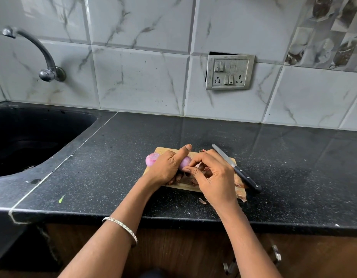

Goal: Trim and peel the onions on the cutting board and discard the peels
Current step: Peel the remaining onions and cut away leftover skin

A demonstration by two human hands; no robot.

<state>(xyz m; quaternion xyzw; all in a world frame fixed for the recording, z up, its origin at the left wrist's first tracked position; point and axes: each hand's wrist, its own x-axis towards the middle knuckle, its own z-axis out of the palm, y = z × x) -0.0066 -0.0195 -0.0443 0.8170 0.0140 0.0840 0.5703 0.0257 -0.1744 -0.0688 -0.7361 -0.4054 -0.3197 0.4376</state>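
Cutting board (164,150): a light wooden board lying on the black counter (123,149), a little right of the frame's centre.
Left hand (167,167): over the left half of the board, back towards the camera, fingers curled round an onion (185,162), thumb sticking up above it.
Onion: pink and skinless where it shows, peeking out at the right edge of the left hand, between the two hands.
Second pink bulb (152,158): shows at the left edge of the left hand, with a cut face on top; whether it is a separate onion or the far end of the held one cannot be told.
Right hand (213,177): touching the left hand, thumb and forefinger pinched together on the right end of the onion.
Peels (241,184): brown papery scraps on the board beneath both hands and along its lower right edge; one loose peel (202,201) lies on the counter just below the board.
Knife (236,169): lying untouched across the board's right end, blade pointing to the upper left, black handle jutting past the lower right corner.
Bracelet (121,227): silver, on the left forearm.
Sink (23,141): dark basin at the left of the frame, a tap (43,55) on the wall above it.
Switch plate (229,72): on the marbled wall tiles (141,77), above and behind the board.
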